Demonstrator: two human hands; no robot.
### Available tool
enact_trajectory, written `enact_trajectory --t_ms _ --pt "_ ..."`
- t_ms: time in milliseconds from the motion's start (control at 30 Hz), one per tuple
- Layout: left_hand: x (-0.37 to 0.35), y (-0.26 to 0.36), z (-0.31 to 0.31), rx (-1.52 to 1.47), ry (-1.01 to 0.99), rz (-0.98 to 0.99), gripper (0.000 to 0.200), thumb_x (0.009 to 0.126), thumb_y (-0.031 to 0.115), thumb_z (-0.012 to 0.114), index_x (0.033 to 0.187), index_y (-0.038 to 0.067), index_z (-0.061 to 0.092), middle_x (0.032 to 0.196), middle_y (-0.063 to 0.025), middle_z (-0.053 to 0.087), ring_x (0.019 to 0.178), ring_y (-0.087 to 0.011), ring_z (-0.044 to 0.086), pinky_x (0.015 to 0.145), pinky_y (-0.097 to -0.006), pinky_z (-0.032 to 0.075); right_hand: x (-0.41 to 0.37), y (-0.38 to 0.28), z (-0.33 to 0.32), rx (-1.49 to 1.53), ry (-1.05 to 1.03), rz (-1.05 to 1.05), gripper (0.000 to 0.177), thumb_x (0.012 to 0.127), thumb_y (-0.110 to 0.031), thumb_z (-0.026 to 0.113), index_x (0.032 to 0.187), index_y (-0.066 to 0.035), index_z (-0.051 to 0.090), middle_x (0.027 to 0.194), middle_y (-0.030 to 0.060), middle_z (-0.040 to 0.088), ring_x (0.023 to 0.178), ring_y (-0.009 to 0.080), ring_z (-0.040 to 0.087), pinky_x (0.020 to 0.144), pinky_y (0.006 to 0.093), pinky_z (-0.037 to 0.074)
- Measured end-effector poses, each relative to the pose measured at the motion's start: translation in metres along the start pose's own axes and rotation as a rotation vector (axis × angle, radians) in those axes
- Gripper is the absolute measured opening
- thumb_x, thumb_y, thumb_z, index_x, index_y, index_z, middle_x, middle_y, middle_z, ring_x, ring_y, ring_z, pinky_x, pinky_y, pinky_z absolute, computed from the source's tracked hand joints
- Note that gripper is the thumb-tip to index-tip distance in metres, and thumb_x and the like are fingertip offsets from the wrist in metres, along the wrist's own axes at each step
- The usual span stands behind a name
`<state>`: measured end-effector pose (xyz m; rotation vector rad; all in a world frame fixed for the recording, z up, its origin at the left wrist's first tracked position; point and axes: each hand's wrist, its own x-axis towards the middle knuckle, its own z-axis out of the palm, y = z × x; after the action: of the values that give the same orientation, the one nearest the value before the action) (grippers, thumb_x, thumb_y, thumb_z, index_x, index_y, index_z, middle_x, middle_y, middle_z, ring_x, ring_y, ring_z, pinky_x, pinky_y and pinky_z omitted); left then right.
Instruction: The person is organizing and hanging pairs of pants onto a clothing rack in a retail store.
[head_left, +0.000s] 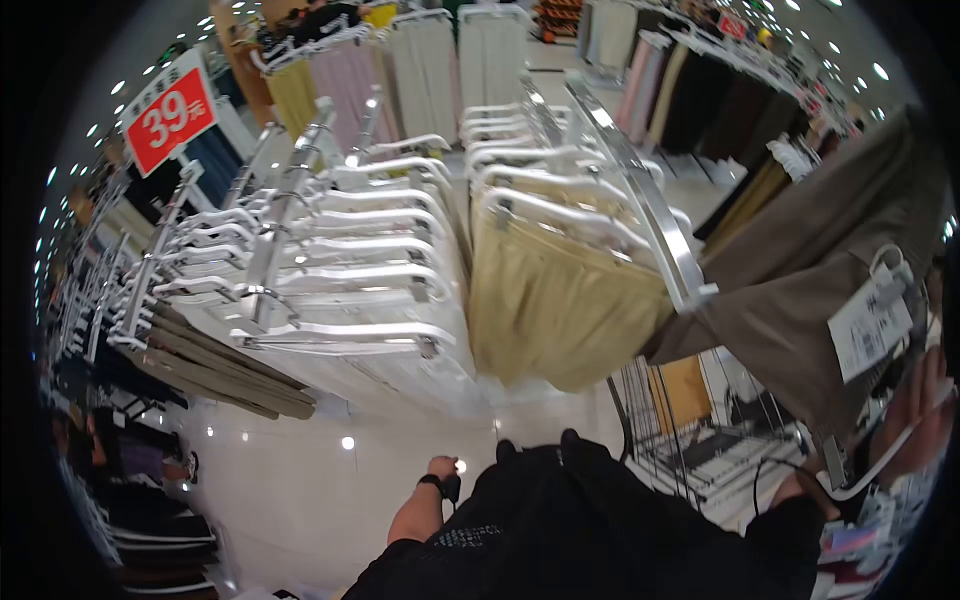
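One taupe cloth garment [775, 345], one white paper tag [868, 328] attached, sloped down leftward beside the right hand [915, 400]; left hand [443, 467] hung apart; both grips unclear

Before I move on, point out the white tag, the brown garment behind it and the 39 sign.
White tag [869, 326]: head view, middle of its printed face.
Brown garment [790, 290]: head view, fabric left of the tag.
39 sign [172, 120]: head view, its red panel.

- Bright ceiling lights [880, 71] dot the curved, black-rimmed edges of my view.
- Glare spots the glossy floor [330, 490] and metal rail [645, 200].
- Blur softens my right hand [912, 405] and leaves print on the paper tag [868, 330] unreadable.
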<state>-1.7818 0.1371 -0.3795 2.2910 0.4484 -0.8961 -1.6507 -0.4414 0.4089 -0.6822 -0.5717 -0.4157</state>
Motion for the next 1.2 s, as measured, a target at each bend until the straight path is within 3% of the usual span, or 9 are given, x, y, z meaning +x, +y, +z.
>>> enact_trajectory --t_ms 33,67,167,200,233,367,600,800,1200 --pt "-0.004 0.005 -0.002 -0.356 0.063 -0.201 0.036 0.096 0.035 0.063 0.107 0.003 0.076 0.095 -0.0159 0.079 0.082 -0.0336 0.075 0.080 -0.0463 0.059 -0.001 0.004 -0.001 0.218 0.146 -0.082 0.051 0.109 -0.047 0.051 0.122 0.001 0.044 0.097 0.0105 0.053 0.060 0.0153 0.049 0.049 0.0280 0.045" --pt "-0.010 0.013 -0.006 -0.481 0.099 -0.244 0.036 0.095 0.032 0.064 0.107 0.000 0.076 0.090 -0.0156 0.079 0.076 -0.0299 0.075 0.075 -0.0432 0.060 0.015 -0.037 -0.042 -0.186 -0.314 0.302 0.048 0.109 -0.049 0.052 0.105 -0.003 0.042 0.093 0.0097 0.053 0.059 0.0157 0.049 0.048 0.0282 0.046" --pt "-0.041 0.029 -0.005 -0.651 0.157 -0.320 0.034 0.094 0.027 0.067 0.104 -0.004 0.074 0.085 -0.0154 0.078 0.069 -0.0248 0.074 0.066 -0.0387 0.060 0.016 -0.023 -0.044 -0.144 -0.201 0.182 0.050 0.109 -0.050 0.052 0.102 -0.001 0.043 0.083 0.0083 0.051 0.056 0.0152 0.048 0.046 0.0254 0.045" --pt "-0.048 0.033 -0.004 -0.701 0.181 -0.351 0.032 0.094 0.024 0.067 0.102 -0.006 0.074 0.085 -0.0157 0.077 0.067 -0.0233 0.073 0.063 -0.0372 0.059 0.022 -0.025 -0.056 -0.124 -0.255 0.283 0.050 0.109 -0.050 0.054 0.105 -0.001 0.045 0.087 0.0097 0.054 0.058 0.0159 0.052 0.047 0.0261 0.047" --pt "-0.053 0.031 0.002 -0.711 0.141 -0.341 0.032 0.095 0.024 0.068 0.105 -0.006 0.073 0.087 -0.0171 0.077 0.069 -0.0245 0.073 0.063 -0.0373 0.059 0.022 -0.031 -0.078 -0.270 -0.328 0.269 0.052 0.116 -0.029 0.039 0.156 0.001 0.024 0.103 0.0041 0.050 0.056 0.0044 0.043 0.045 0.0168 0.045" --pt "-0.074 0.021 0.033 -0.328 0.031 -0.028 0.034 0.098 0.028 0.067 0.105 -0.005 0.074 0.089 -0.0161 0.079 0.072 -0.0232 0.075 0.067 -0.0363 0.059 0.018 0.019 -0.091 -0.112 -0.104 0.340 0.060 0.117 -0.029 0.036 0.159 0.007 0.014 0.096 0.0112 0.047 0.058 0.0121 0.052 0.043 0.0238 0.053" --pt "-0.098 0.060 0.044 -0.262 0.033 -0.121 0.035 0.096 0.030 0.066 0.102 -0.002 0.077 0.086 -0.0132 0.079 0.073 -0.0207 0.076 0.071 -0.0369 0.059 0.002 0.112 -0.116 -0.172 0.227 0.391 0.055 0.116 -0.032 0.041 0.154 0.007 0.035 0.089 0.0052 0.056 0.059 0.0049 0.052 0.048 0.0157 0.046" --pt "-0.085 0.091 0.021 -0.457 0.092 -0.310 0.033 0.096 0.029 0.068 0.101 -0.003 0.077 0.086 -0.0115 0.079 0.073 -0.0201 0.075 0.069 -0.0367 0.059 -0.029 0.180 -0.149 -0.082 0.229 0.595 0.045 0.113 -0.024 0.046 0.151 0.000 0.044 0.122 0.0172 0.072 0.105 0.0212 0.075 0.082 0.0299 0.064" --pt "-0.069 0.090 0.026 -0.660 0.115 -0.339 0.035 0.097 0.029 0.069 0.107 -0.004 0.076 0.090 -0.0125 0.079 0.075 -0.0210 0.075 0.069 -0.0360 0.061 -0.018 0.271 -0.114 0.061 0.222 0.605 0.019 0.109 -0.026 0.061 0.116 -0.008 0.058 0.126 0.0122 0.068 0.115 0.0213 0.069 0.091 0.0362 0.062"
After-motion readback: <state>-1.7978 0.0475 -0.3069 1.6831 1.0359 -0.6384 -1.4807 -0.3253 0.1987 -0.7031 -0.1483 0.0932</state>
